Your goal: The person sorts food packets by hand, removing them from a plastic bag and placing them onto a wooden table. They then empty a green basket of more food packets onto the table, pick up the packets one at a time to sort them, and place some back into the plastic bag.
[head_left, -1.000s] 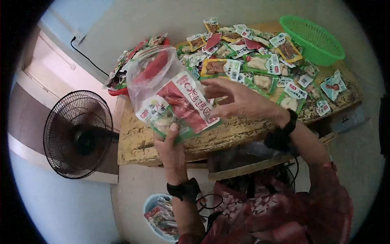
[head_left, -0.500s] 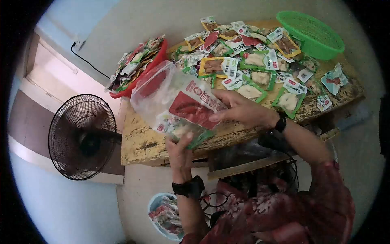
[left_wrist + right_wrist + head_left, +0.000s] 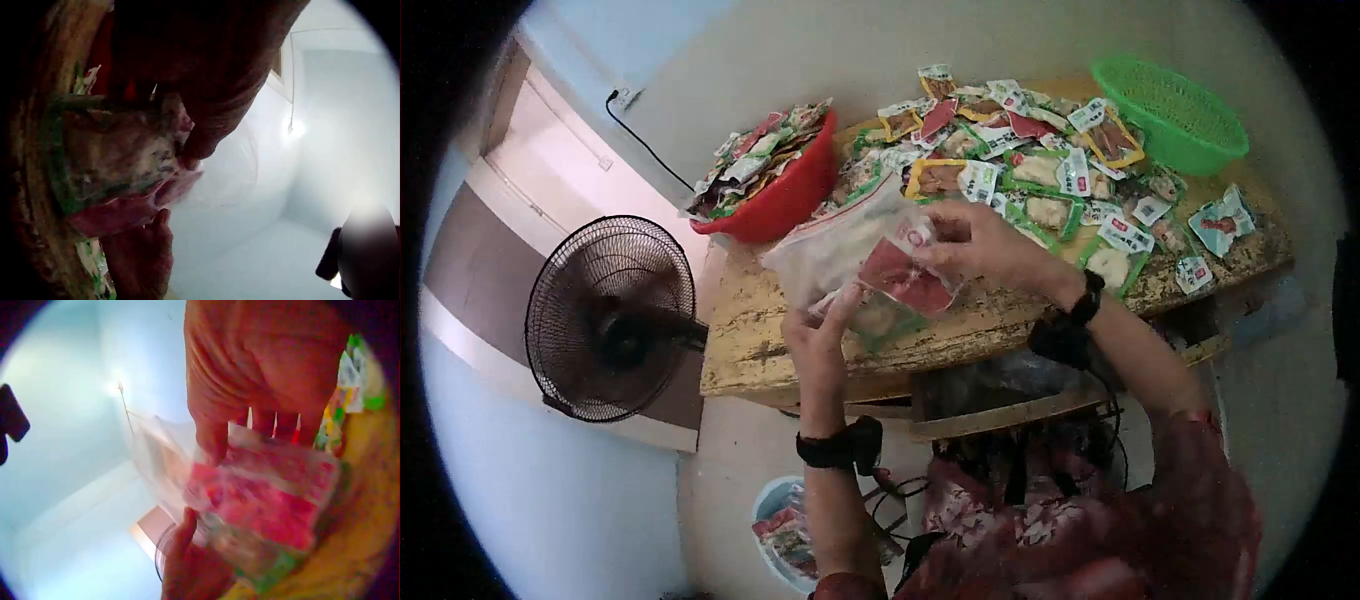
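Between both hands is a clear plastic bag (image 3: pixel 825 260) with a red strip along its mouth and a red panel with lettering toward its right end. My left hand (image 3: pixel 815 345) grips the lower left side, thumb on top. On the right, my right hand (image 3: pixel 995 245) pinches the bag near the lettering. A green-edged food packet (image 3: pixel 878 322) shows at the bag's lower end, and its pale contents appear in the left wrist view. Seen from the right wrist, the red panel (image 3: pixel 262 509) lies just below the right fingers, with the left thumb beside the bag.
Many small food packets (image 3: pixel 1040 170) are heaped across the worn yellow table (image 3: pixel 750 345). A red basket (image 3: pixel 785 195) full of packets stands at the back left, a green basket (image 3: pixel 1170 120) at the back right. Left of the table is a fan (image 3: pixel 610 320); a blue basin (image 3: pixel 770 495) is on the floor.
The bag's mouth, wide open before, is now flatter with its red strip showing. My right hand went from spread fingers beside the bag to pinching it. My left hand keeps its hold.
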